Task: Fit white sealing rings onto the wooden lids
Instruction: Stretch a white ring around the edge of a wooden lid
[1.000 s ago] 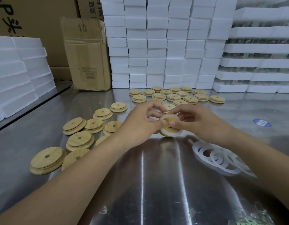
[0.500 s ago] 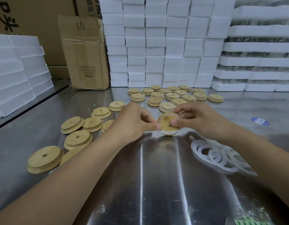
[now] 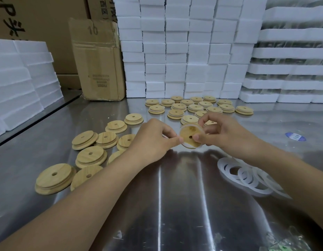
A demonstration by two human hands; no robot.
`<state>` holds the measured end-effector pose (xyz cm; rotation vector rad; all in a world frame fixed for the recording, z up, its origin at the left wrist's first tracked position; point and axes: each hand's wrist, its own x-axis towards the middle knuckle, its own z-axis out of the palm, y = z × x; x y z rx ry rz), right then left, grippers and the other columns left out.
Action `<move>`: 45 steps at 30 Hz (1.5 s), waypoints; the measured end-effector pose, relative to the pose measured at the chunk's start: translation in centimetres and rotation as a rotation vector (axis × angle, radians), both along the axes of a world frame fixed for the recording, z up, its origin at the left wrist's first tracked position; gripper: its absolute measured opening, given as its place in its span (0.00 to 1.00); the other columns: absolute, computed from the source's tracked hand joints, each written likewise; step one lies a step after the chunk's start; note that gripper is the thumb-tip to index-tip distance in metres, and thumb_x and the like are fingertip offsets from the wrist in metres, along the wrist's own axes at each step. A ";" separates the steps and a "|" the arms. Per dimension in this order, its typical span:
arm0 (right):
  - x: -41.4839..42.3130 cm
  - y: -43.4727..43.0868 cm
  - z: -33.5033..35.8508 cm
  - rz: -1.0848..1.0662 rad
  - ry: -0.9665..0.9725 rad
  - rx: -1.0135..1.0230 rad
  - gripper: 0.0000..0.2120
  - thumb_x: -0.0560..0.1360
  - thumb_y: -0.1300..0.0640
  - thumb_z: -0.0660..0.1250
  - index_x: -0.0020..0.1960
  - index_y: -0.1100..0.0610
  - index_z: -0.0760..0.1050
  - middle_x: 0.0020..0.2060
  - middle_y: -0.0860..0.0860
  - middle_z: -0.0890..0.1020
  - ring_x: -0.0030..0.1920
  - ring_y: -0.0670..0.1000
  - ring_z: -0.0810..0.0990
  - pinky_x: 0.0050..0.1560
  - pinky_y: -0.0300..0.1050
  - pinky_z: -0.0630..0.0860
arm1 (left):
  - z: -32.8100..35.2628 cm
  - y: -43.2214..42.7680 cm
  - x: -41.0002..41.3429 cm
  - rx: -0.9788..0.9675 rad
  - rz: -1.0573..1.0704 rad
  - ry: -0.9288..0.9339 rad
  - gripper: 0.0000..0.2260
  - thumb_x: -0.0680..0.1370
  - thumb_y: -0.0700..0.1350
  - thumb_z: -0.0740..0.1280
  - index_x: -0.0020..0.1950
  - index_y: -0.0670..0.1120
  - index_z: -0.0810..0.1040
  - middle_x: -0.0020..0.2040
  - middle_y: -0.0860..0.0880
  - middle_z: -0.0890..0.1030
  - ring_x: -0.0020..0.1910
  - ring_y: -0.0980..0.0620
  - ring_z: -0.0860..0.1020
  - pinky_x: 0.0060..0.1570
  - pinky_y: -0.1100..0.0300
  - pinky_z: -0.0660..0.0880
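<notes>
Held up just above the worktop (image 3: 175, 196), one wooden lid (image 3: 190, 136) sits between both hands. The left hand (image 3: 153, 140) pinches its edge, and the right hand (image 3: 226, 134) grips it with the thumb on its face. The lid looks light and rigid, best held by the rim. The white sealing ring (image 3: 186, 126) around it seems soft and stretchy.

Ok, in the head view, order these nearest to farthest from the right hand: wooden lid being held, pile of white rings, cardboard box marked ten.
1. wooden lid, pinched by fingers of the right hand.
2. pile of white rings, lying by its wrist, nearer the person.
3. cardboard box, far back left.
</notes>
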<state>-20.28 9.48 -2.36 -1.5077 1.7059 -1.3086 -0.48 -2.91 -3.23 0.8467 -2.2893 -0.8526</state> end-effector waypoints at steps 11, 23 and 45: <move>0.0 0.2 0.1 0.044 0.119 -0.044 0.08 0.80 0.55 0.73 0.56 0.57 0.86 0.50 0.52 0.89 0.55 0.55 0.87 0.60 0.48 0.81 | 0.6 0.1 0.4 0.038 -0.098 -0.126 0.09 0.74 0.54 0.81 0.38 0.52 0.89 0.33 0.58 0.85 0.34 0.60 0.79 0.42 0.59 0.77; 0.1 0.4 0.8 -0.016 -0.126 -0.064 0.15 0.75 0.54 0.76 0.57 0.62 0.82 0.47 0.58 0.89 0.49 0.56 0.88 0.58 0.51 0.82 | 0.7 0.8 0.2 0.256 -0.094 0.117 0.07 0.75 0.53 0.80 0.42 0.50 0.90 0.37 0.50 0.88 0.34 0.62 0.80 0.33 0.73 0.71; 0.6 0.7 0.1 -0.074 0.604 0.164 0.11 0.76 0.38 0.73 0.49 0.45 0.84 0.43 0.43 0.84 0.44 0.43 0.82 0.45 0.37 0.77 | 0.2 0.2 0.2 0.021 -0.105 -0.133 0.07 0.76 0.55 0.78 0.39 0.55 0.88 0.37 0.57 0.87 0.31 0.63 0.79 0.37 0.62 0.75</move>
